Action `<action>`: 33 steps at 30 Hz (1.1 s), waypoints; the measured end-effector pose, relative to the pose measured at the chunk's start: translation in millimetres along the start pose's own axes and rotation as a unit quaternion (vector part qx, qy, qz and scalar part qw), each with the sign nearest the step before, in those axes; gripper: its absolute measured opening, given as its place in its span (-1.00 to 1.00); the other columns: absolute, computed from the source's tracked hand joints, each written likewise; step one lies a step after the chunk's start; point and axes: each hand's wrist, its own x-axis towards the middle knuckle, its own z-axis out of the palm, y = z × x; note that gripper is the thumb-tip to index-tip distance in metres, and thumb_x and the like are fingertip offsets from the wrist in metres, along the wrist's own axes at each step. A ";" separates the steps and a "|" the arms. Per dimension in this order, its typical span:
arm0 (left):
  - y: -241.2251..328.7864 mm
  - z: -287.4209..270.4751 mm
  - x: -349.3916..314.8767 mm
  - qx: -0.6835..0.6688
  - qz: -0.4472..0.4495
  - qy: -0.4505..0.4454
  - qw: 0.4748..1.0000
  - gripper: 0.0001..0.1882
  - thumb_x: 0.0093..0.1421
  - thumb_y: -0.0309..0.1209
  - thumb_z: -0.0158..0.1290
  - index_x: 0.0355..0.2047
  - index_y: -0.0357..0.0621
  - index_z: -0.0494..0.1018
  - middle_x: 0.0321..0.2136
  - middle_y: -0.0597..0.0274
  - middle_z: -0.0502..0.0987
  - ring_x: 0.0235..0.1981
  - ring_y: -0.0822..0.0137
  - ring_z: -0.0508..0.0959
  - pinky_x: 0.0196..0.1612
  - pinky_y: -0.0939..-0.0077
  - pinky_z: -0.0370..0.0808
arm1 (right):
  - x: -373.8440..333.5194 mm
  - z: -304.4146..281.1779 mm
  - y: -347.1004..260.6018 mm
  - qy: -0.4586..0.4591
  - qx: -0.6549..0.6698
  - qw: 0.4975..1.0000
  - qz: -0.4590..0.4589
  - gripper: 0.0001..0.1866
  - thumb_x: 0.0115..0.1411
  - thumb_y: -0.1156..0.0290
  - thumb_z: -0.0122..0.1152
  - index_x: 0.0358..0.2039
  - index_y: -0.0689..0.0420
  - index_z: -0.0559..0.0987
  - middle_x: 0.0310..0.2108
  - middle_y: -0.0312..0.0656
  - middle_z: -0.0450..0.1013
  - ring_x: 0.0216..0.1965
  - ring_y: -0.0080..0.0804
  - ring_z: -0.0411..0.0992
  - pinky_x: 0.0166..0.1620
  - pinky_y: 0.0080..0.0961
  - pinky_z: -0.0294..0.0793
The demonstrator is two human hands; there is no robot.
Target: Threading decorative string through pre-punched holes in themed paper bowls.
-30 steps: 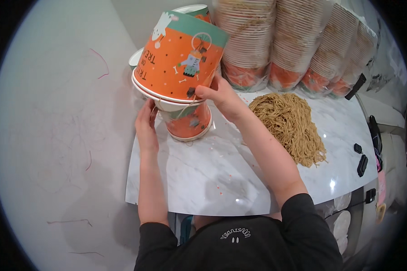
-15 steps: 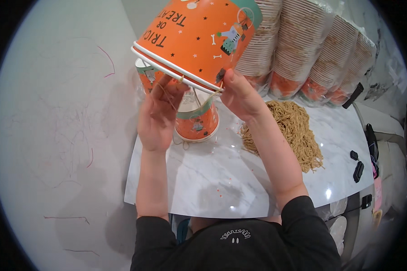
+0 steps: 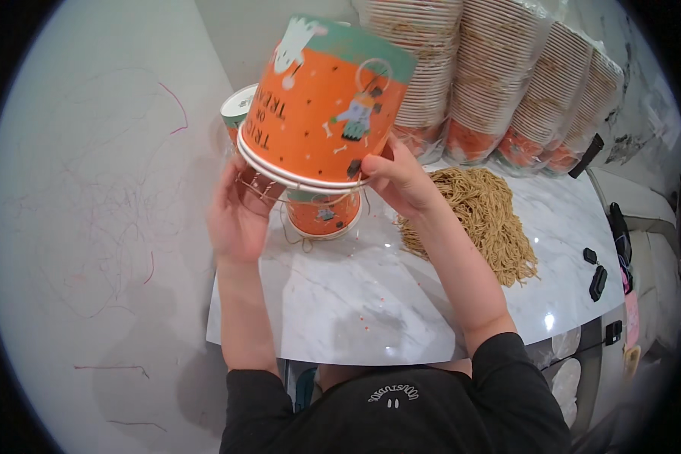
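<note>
The tub (image 3: 321, 113) is orange with a green band, small dark stars, bones, dark lettering and cartoon figures. It is in the air, far and left of the middle, upside down and tilted, its top leaning right. Two white rims (image 3: 295, 180) show, close together. A thin tan cord (image 3: 310, 201) loops beneath.

Two hands (image 3: 238, 219), four stacks (image 3: 490, 83), one cord heap (image 3: 480, 227)

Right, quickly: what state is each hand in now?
Left hand: part-curled at the edge of the round orange-and-green paper bucket; grip unclear.
Right hand: closed, holding that bucket's edge.
</note>
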 end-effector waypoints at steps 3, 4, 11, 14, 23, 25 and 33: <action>17.4 -25.0 14.0 0.006 -0.081 -0.002 0.997 -0.70 0.48 -0.29 -0.17 0.02 -0.22 0.43 -0.05 0.13 0.58 -0.01 0.24 0.61 0.02 0.21 0.65 | -2.3 -5.0 5.6 0.053 -0.053 0.997 0.028 0.08 -0.05 0.33 0.64 0.41 0.12 0.16 0.27 -0.18 0.32 0.23 -0.32 0.36 0.29 -0.25 0.34; 19.0 -27.5 18.7 0.040 -0.088 0.002 0.995 -0.69 0.47 -0.25 -0.11 0.02 -0.22 0.42 -0.09 0.20 0.58 -0.10 0.31 0.62 -0.15 0.35 0.68 | -2.0 -10.0 9.8 0.080 -0.104 0.991 0.026 0.11 -0.08 0.35 0.66 0.41 0.13 0.15 0.28 -0.17 0.31 0.24 -0.31 0.35 0.29 -0.30 0.33; -2.2 -46.3 44.1 0.394 -0.114 0.109 0.905 -0.74 0.41 -0.20 0.05 -0.10 -0.13 0.42 -0.18 0.28 0.58 -0.30 0.48 0.57 -0.30 0.49 0.60 | 13.4 -32.3 48.6 0.114 -0.222 0.968 0.018 0.10 -0.14 0.24 0.69 0.38 0.07 0.22 0.31 -0.20 0.29 0.35 -0.32 0.22 0.40 -0.27 0.13; -18.1 -64.7 47.2 0.428 -0.122 0.134 0.886 -0.76 0.40 -0.22 0.08 -0.12 -0.12 0.40 -0.28 0.32 0.55 -0.36 0.50 0.56 -0.35 0.52 0.59 | 16.8 -39.7 61.6 0.134 -0.267 0.951 0.073 0.09 -0.11 0.20 0.69 0.37 0.09 0.23 0.30 -0.17 0.30 0.35 -0.33 0.22 0.40 -0.29 0.13; -44.1 -118.6 14.3 0.289 -0.076 0.150 0.943 -0.77 0.45 -0.24 0.02 -0.11 -0.15 0.38 -0.18 0.22 0.56 -0.57 0.58 0.47 -0.51 0.65 0.48 | 11.7 -50.8 86.4 0.134 -0.336 0.929 0.078 0.31 -0.31 -0.06 0.75 0.38 0.20 0.20 0.23 0.07 0.34 0.28 -0.16 0.34 0.27 -0.25 0.40; -41.7 -117.2 10.2 0.252 -0.081 0.140 0.954 -0.77 0.46 -0.24 0.00 -0.09 -0.16 0.37 -0.12 0.17 0.56 -0.58 0.58 0.46 -0.53 0.68 0.47 | 13.2 -39.6 78.5 0.107 -0.506 0.855 -0.044 0.35 -0.34 -0.10 0.73 0.41 0.14 0.18 0.18 0.11 0.34 0.23 -0.08 0.38 0.25 -0.22 0.41; -44.0 -122.9 4.5 0.271 -0.193 0.222 0.917 -0.80 0.46 -0.31 -0.08 -0.04 -0.16 0.35 -0.16 0.18 0.55 -0.54 0.51 0.52 -0.57 0.64 0.46 | 1.5 -36.2 77.5 0.072 -0.570 0.806 0.144 0.41 -0.40 -0.18 0.71 0.44 0.05 0.16 0.24 0.17 0.25 0.27 0.06 0.33 0.30 -0.18 0.36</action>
